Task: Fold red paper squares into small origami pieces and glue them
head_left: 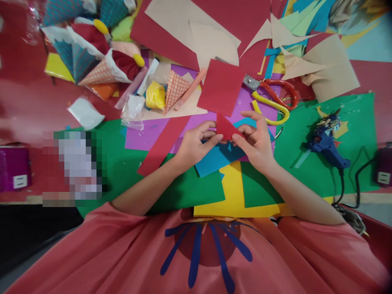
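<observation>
Left hand (195, 143) and right hand (257, 143) both pinch the red triangle (225, 127); red square (221, 87) at its twelve o'clock. Best: match corners, then crease firmly.

The small paper piece (226, 127) is between the person's left hand (197, 143) and right hand (259, 143), with a square sheet (222, 87) just behind it. Scissors (270, 103) are right of that square, and way over right there's a glue gun (326, 145) on a bigger sheet (361, 130). Cones (102, 70) are piled back left, marker (148, 76) just right of them. Paper strip (163, 146)? Left of the left hand.
</observation>
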Motion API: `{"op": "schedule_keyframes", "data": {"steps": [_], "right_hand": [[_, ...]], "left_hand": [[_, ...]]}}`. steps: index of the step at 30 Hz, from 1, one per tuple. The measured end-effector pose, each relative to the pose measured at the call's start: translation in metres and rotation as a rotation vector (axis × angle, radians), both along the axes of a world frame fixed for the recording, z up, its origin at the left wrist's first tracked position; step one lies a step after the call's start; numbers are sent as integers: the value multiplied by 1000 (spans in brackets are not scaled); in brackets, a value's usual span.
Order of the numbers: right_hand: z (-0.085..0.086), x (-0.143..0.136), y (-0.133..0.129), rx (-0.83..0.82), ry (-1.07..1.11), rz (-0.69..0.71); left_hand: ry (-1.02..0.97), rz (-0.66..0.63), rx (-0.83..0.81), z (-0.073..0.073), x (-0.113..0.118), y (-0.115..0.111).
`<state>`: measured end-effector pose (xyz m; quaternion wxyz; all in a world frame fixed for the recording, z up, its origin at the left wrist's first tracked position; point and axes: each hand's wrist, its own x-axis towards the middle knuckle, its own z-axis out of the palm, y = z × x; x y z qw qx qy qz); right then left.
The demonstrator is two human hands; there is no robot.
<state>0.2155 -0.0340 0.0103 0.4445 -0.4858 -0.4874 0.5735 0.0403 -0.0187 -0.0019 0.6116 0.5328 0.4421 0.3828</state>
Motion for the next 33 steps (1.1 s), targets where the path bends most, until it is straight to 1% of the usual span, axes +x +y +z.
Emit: {"op": "schedule_keyframes", "data": {"steps": [2, 4, 8, 11, 13, 15, 17, 20, 21, 23, 28, 33], "right_hand": [[1, 1, 2, 13, -11, -37], [3, 2, 3, 26, -12, -61], [6, 3, 5, 60, -30, -78], [4, 7, 8, 100, -65, -104], [2, 10, 10, 116, -71, -107], [-1, 11, 11, 92, -43, -64], [-2, 10, 10, 25, -11, 34], [0, 5, 6, -36, -17, 175], [0, 4, 4, -38, -26, 197], [2, 1, 2, -40, -20, 197], [1, 0, 3, -87, 43, 144], [1, 1, 3, -87, 26, 99]], "left_hand": [[-57, -8, -51, 1, 1, 0], [-93, 10, -70, 2, 1, 1], [-114, 64, -38, 3, 1, 3], [-92, 135, -3, 3, -2, 5], [-61, 160, 2, 3, -3, 6], [-20, 126, -3, 3, -4, 6], [28, 53, 13, 3, -4, 5], [100, -65, 136, 4, -5, 2], [119, -84, 181, 4, -5, 2], [130, -92, 229, 4, -5, 1], [114, 7, 183, 5, -5, 3], [85, 82, 171, 5, -3, 0]]}}
